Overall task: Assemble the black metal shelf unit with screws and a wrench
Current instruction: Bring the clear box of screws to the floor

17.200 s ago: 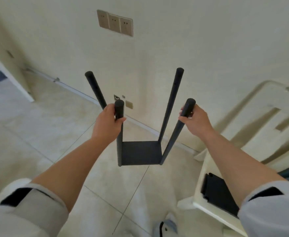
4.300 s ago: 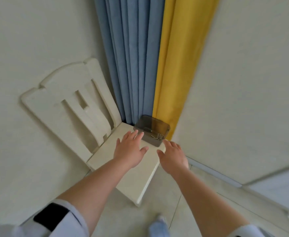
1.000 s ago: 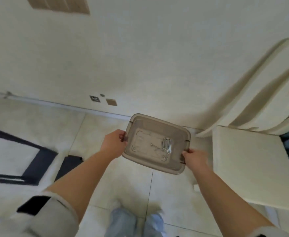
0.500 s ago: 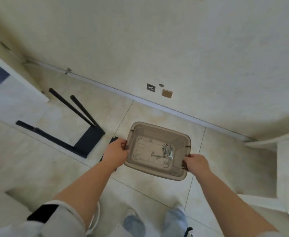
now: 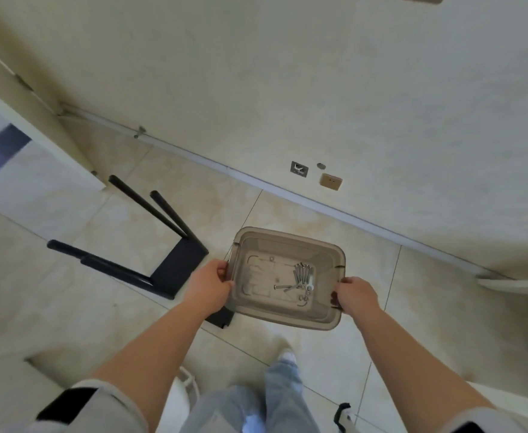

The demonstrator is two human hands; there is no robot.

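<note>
You've got the tray [image 5: 287, 278] up in front of you, held level over the tiled floor [image 5: 106, 220]. Your left hand [image 5: 208, 285] grips its left rim, fingers curled over the edge, thumb on the near side; your right hand [image 5: 354, 295] grips the right rim the same way. So both grips are closed on the tray. Inside it, right of centre, lies a bunch of silver screws [image 5: 301, 273], with one longer bolt [image 5: 286, 287] crosswise below them and a few small bits just beside; whether a wrench is among them I can't tell. The shelf frame [image 5: 175, 267] lies on its side on the floor to the left of the tray, its four black legs [image 5: 150, 207] pointing away toward the left wall. A black plate [image 5: 220, 317] peeks out on the floor under the tray's near-left corner. A wall with a socket [image 5: 330, 181] runs behind, and your jeans [image 5: 256, 398] show at the bottom.
</note>
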